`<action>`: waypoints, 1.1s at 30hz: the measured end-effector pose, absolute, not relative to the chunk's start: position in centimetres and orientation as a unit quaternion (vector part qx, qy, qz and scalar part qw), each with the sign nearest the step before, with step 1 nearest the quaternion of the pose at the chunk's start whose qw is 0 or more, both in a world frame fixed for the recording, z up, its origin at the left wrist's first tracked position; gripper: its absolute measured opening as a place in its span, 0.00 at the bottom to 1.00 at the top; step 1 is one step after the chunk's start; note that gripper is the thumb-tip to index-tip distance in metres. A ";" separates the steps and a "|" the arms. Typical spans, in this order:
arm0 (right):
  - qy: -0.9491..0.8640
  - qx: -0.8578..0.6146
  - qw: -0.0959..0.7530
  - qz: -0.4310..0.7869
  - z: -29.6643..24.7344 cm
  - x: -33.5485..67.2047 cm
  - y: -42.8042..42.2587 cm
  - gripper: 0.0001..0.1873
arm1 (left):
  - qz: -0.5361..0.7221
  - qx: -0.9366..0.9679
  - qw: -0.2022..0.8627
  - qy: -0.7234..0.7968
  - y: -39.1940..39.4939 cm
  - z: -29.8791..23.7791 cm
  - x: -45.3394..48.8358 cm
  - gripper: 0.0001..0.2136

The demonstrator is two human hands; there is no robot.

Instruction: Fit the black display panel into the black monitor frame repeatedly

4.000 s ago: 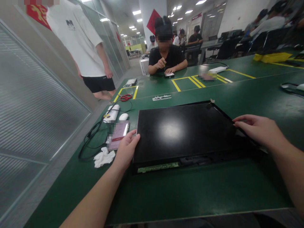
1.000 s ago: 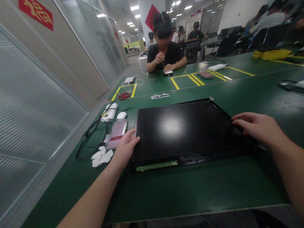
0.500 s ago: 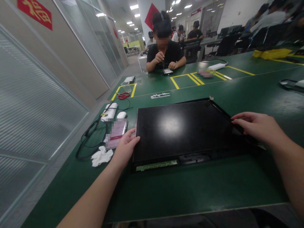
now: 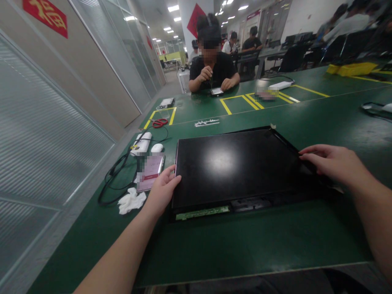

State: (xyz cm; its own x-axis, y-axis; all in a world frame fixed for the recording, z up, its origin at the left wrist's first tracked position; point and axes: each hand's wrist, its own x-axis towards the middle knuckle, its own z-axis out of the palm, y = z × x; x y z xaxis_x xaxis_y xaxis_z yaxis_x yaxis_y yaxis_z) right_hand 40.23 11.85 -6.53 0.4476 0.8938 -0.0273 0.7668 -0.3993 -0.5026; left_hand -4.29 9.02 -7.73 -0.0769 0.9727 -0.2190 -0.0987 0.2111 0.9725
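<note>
A dark, glossy display panel [image 4: 232, 171] lies in a black frame on the green table. A green circuit strip [image 4: 202, 213] shows along its near edge. My left hand [image 4: 162, 190] grips the panel's left edge, with the thumb on top and the fingers at the side. At the opposite side, my right hand [image 4: 332, 163] pinches the right edge between thumb and fingers. The fingertips there are partly hidden against the black border. A small pale tab [image 4: 272, 126] sticks up at the far right corner.
Left of the panel lie a phone [image 4: 150, 171], crumpled tissue [image 4: 131, 201], a white mouse [image 4: 157, 148], a black cable [image 4: 105, 188] and red-handled scissors [image 4: 159, 123]. White scraps [image 4: 206, 122] lie beyond it. Across the green table [image 4: 245, 245], a person [image 4: 214, 69] works on a small device.
Hardly anything differs. Both hands keep their places on the panel's edges, and the panel lies as before.
</note>
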 end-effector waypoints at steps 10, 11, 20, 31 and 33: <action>-0.498 -0.827 0.211 0.156 -6.8 40.5 11.9 0.18 | 0.484 0.401 0.551 0.550 9.1 -7.7 -4.3 0.28; -0.497 -0.827 0.213 0.157 -6.7 40.4 11.9 0.18 | 0.484 0.402 0.551 0.548 9.0 -7.7 -4.3 0.28; -0.504 -0.820 0.226 0.151 -6.4 40.2 11.7 0.18 | 0.476 0.406 0.554 0.550 9.0 -7.5 -4.2 0.28; -0.498 -0.821 0.226 0.164 -6.8 40.7 11.9 0.21 | 0.481 0.400 0.567 0.536 8.8 -7.2 -4.3 0.33; -0.499 -0.822 0.227 0.157 -6.8 40.6 11.9 0.20 | 0.482 0.414 0.563 0.529 8.9 -7.3 -4.5 0.32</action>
State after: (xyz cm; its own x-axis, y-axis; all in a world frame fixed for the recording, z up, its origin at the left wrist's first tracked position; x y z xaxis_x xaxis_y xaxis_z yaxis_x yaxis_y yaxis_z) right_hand 40.64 11.87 -6.77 0.4533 0.8908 -0.0311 0.7482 -0.3992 -0.5300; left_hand -4.48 8.85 -7.32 -0.0239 0.9801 -0.1969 -0.1040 0.1935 0.9756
